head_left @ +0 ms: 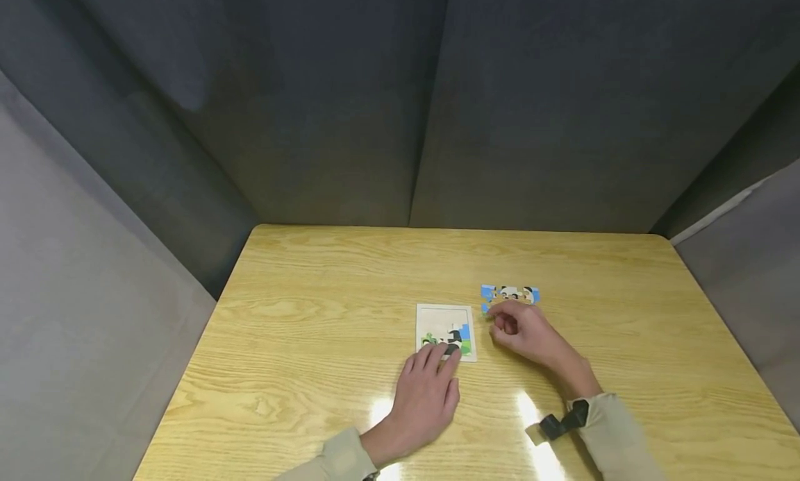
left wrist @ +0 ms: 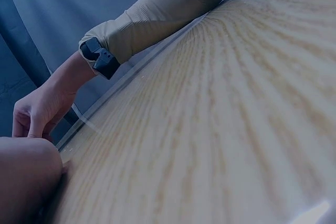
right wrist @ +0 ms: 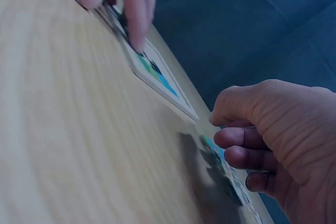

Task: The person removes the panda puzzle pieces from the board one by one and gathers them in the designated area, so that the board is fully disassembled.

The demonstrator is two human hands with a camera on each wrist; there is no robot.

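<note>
The head camera is looking steeply down over the whole surface (head_left: 325, 273) from afar; both wrist cameras are skimming close along it, each catching the opposite hand.

Bare table (head_left: 312, 293) left of puzzle tray (head_left: 437, 321)

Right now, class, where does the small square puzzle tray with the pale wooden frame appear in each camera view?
Head: the puzzle tray lies at table centre, under the left hand's fingertips.
Left wrist: not in view.
Right wrist: upper middle, its edge beneath those fingertips.
Shared landmark: the right hand.
</note>
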